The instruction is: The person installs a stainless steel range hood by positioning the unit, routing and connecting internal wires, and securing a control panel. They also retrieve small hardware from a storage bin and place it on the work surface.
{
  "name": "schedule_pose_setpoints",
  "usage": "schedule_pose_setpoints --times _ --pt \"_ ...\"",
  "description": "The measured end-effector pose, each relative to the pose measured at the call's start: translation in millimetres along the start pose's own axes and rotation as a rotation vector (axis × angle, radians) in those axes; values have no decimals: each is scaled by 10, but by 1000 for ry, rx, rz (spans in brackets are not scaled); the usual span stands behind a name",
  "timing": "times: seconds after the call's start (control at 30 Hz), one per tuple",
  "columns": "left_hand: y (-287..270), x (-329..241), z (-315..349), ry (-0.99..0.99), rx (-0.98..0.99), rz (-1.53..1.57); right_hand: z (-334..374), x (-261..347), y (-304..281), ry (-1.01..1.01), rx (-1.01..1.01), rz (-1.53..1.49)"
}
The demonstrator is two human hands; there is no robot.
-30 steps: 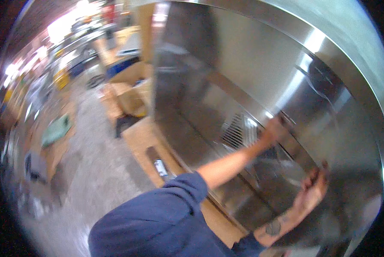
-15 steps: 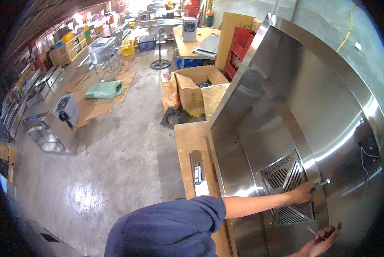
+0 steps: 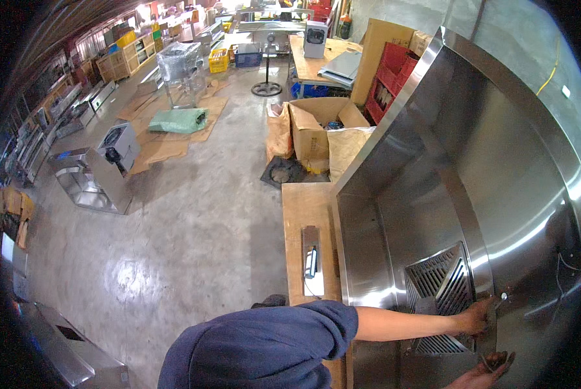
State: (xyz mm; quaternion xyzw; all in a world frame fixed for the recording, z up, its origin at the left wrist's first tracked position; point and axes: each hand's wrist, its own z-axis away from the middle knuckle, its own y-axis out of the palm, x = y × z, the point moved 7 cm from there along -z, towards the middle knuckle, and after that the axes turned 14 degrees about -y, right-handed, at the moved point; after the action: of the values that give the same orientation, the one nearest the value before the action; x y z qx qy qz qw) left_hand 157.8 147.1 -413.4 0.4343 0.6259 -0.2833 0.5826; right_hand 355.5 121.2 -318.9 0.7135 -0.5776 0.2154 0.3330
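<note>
A large stainless-steel hood (image 3: 508, 139) stands open towards me on the right. Slotted metal filter panels (image 3: 434, 275) are set inside it. My left hand (image 3: 476, 319) reaches across the panels, its fingers closed at the steel strip beside them. A small white round piece (image 3: 504, 296) shows on the steel just past the fingertips. What the left fingers hold, if anything, is hidden. Below it, my right hand (image 3: 491, 369) is turned palm up with curled, dark-smudged fingers close to the steel. Something thin and pale shows at its fingers, too small to name.
A wooden bench (image 3: 297, 214) runs along the hood's left side, carrying a shiny metal plate (image 3: 313, 285). Beyond are a cardboard box (image 3: 310, 142), red crates (image 3: 391, 74) and a wheel-based stand (image 3: 266, 88). A steel box unit (image 3: 93, 181) sits on the floor at left. A thin wire (image 3: 558, 275) hangs inside the hood.
The view has shifted, so the scene sits further right. A pale rod stuck out past my left fingers before; now only the white round piece shows there. My right hand's fingers are more curled.
</note>
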Motion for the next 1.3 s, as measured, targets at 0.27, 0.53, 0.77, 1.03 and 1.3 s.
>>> schedule_pose_setpoints --times 0.27,0.53,0.77,1.03,1.3 --pt "-48 105 -505 61 -210 -158 -142 -411 -166 57 277 455" --pt "-567 -452 0 -216 -121 289 182 -105 896 60 231 161" --pt "-349 -534 -107 -282 -122 487 -58 -721 1057 -173 272 190" --pt "-590 -495 -139 -130 -217 275 -210 -451 1271 -338 385 609" --pt "-606 -795 -185 376 -160 -349 -369 131 1276 -357 132 592"
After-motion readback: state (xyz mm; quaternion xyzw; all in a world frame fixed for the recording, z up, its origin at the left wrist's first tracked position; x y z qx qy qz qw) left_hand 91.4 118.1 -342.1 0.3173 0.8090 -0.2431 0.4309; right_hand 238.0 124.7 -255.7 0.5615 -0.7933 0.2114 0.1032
